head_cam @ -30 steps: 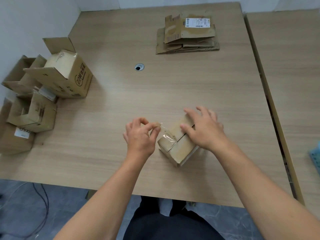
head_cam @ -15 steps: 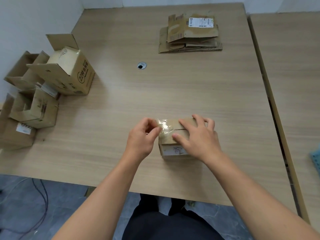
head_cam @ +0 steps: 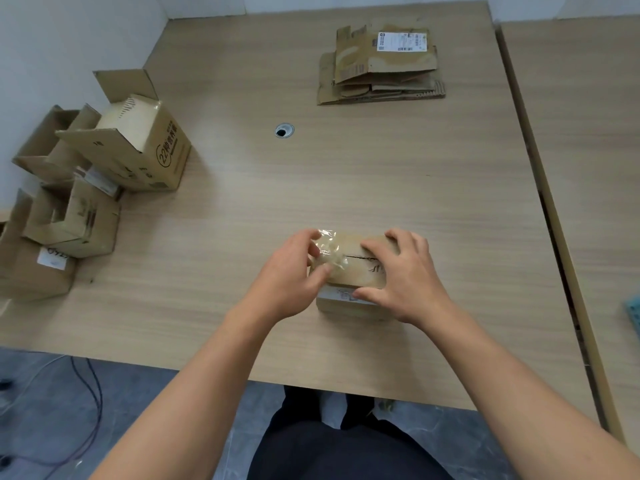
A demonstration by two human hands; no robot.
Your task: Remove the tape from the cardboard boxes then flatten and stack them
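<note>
The small box sits near the front middle of the desk, its top seam partly bared. The left hand pinches a crumpled strip of clear tape at the box's left top edge. The right hand lies spread across the top, pressing down, with its thumb against the near face. Flattened cartons are stacked at the far edge, and unflattened boxes crowd the left side by a white wall. A cable hole pierces the woodgrain top; a second desk abuts on the right.
</note>
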